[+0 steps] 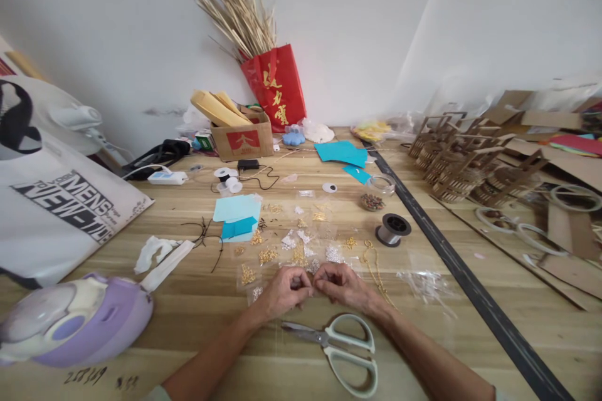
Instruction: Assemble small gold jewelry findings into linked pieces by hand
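My left hand (283,291) and my right hand (342,284) rest on the wooden table (197,307), fingertips pinched together and meeting between them. Whatever they pinch is too small to make out. Just beyond the fingers lie several small clear bags of gold and silver beads (301,244) and a thin gold chain (374,266). A pair of pale green scissors (345,348) lies shut on the table right below my wrists.
A spool of thin wire (392,229), a round jar of beads (374,199), blue paper pieces (237,213), a lilac appliance (70,319), a cardboard box (242,138), a red bag with dried stalks (277,84), and wooden cut-out frames (465,160) at right.
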The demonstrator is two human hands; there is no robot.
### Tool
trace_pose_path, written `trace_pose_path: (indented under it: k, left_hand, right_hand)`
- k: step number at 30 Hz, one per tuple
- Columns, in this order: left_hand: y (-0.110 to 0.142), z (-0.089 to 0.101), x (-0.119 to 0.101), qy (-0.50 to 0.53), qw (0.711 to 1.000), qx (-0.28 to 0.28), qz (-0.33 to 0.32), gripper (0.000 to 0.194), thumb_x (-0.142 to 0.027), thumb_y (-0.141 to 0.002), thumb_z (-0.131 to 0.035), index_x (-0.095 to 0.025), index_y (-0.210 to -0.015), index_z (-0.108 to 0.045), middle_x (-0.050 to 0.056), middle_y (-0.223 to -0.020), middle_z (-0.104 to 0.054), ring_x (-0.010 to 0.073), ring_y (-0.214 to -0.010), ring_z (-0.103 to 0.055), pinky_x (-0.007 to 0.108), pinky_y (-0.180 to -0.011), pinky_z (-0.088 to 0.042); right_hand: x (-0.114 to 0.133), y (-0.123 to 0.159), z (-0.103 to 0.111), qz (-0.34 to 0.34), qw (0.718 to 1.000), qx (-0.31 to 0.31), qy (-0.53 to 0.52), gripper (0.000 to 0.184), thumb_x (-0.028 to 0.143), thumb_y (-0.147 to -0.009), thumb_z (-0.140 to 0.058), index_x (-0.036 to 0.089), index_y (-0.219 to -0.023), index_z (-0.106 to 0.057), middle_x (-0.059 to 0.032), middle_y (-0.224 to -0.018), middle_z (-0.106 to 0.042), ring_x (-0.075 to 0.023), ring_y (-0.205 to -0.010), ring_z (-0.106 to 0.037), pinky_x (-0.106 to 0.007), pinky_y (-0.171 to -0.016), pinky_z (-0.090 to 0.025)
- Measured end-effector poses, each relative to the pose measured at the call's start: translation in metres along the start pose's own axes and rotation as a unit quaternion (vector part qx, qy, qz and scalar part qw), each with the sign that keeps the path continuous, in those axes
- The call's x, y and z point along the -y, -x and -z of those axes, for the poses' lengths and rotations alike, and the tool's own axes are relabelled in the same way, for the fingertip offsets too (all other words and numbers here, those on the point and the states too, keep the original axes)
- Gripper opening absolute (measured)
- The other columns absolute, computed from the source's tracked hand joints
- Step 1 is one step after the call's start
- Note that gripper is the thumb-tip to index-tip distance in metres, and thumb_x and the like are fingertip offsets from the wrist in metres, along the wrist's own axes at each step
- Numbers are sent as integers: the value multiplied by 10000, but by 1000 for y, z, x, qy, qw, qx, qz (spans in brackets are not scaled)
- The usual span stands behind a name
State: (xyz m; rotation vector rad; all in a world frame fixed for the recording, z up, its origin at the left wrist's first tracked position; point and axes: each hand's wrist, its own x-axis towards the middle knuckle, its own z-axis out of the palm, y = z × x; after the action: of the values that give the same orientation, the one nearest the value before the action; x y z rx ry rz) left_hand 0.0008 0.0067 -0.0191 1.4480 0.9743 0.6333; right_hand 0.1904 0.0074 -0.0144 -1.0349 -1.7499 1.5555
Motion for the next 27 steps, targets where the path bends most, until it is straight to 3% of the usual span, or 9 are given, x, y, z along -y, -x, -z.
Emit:
trace_pose_path:
  k: [7,13,16,21,27]
  left_hand:
    - [2,1,-2,20,999,6,24,188,-283,-696,-655,-138,-653,-544,-1,-606,-627,59,-412,-508,150,-371,-354]
    - [3,4,-7,10,1000,14,17,229,-335,-714,-654,-127,-670,-568,-10,-551,-607,67,-412,-527,150,-376,-355]
    - [2,4,-8,11,1000,21,20,254,-353,-706,-665,-130,-664,-549,-7,-551,-613,72,-415,-536,150,-372,-354]
    - [3,4,-7,21,999,40,26,260,-344,-696,-669,-126,-673,-529,76,-752,-700,70,-440,-559,159,-378,-368]
    - [3,5,-8,27,998,42,28,252,-335,-680,-687,-124,-658,-550,55,-692,-686,64,-423,-535,164,-384,-365]
  right_hand:
    - [5,0,-1,4,1000,-20,-19,296,453,-787,-600,162,-771,-552,48,-561,-491,-65,-423,-430,-173,-404,-350]
    - [6,0,0,11,999,-28,-43,320,466,-767,-621,157,-756,-538,45,-557,-510,-69,-420,-449,-180,-403,-351]
    - [5,-1,2,15,996,-36,-80,314,450,-756,-640,152,-769,-543,48,-542,-516,-79,-440,-475,-194,-437,-386]
    - [6,-3,3,0,984,-54,-169,348,465,-705,-692,155,-775,-551,31,-599,-573,-103,-506,-543,-247,-522,-474]
    - [1,-4,5,8,975,-70,-213,354,456,-705,-710,145,-812,-580,1,-649,-632,-112,-551,-588,-237,-545,-475]
